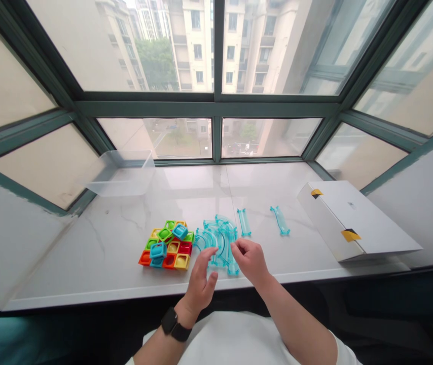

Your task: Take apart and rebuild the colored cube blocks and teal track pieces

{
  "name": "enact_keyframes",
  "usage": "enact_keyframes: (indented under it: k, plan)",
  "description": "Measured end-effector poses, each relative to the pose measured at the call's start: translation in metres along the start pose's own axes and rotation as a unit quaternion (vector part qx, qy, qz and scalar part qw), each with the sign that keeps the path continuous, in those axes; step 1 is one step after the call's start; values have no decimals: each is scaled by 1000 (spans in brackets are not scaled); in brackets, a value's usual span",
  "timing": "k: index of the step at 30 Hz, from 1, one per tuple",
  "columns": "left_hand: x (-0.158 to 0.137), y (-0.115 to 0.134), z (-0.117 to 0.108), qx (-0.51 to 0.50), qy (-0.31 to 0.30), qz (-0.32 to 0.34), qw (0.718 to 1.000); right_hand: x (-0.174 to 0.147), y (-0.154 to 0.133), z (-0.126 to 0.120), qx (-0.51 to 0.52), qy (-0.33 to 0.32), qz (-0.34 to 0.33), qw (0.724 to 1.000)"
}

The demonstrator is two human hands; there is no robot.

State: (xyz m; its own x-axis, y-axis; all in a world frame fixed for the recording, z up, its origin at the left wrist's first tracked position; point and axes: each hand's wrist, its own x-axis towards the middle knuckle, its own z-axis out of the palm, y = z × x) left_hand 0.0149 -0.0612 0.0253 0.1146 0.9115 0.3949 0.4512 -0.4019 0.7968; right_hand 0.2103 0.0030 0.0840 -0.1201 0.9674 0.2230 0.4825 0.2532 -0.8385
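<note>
A pile of clear turquoise plastic track pieces (222,235), some curved, lies at the middle of the white ledge. My left hand (200,284), with a black watch on its wrist, hovers at the pile's near left side; its thumb and fingers are apart and nothing is between them. At the near right of the pile, my right hand (251,259) is closed with curled fingers. What it pinches, if anything, is hidden. Left of the pile sit colourful square blocks (169,246) in red, orange, yellow, green and blue, a few stacked on top.
Two separate turquoise tracks, one straight (244,222) and another (279,221), lie right of the pile. A clear plastic bin (125,175) stands at the back left. A white box (364,218) with yellow-black tabs is on the right. Windows (216,109) border the ledge.
</note>
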Motion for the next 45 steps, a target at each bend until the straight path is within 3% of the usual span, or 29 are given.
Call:
enact_keyframes:
  k: [3, 7, 12, 20, 25, 31, 37, 41, 45]
  plan:
    - [14, 27, 8, -95, -9, -71, 993, -3, -15, -6, 14, 28, 12, 999]
    - [29, 51, 18, -222, 27, -178, 958, -9, -29, -12, 43, 19, 12, 999]
    - [37, 63, 14, -278, 17, -220, 935, -14, -33, -16, 56, 8, -6, 998]
    - [27, 59, 13, -141, -16, -125, 982, -16, -32, -23, 82, -1, -6, 997]
    - [25, 60, 12, -50, -26, -75, 996, -13, -28, -29, 76, 13, -9, 997]
    - [28, 66, 13, 8, -44, -48, 998, -4, -23, -36, 40, 66, -18, 997]
    - [29, 67, 13, 45, -44, -36, 997, -2, -18, -37, 11, 67, -39, 997]
    - [33, 71, 8, 138, -36, -4, 990, -1, -17, -36, -9, 59, -46, 997]
    - [39, 75, 4, 182, -68, -9, 981, -1, -19, -34, -30, 57, -49, 997]
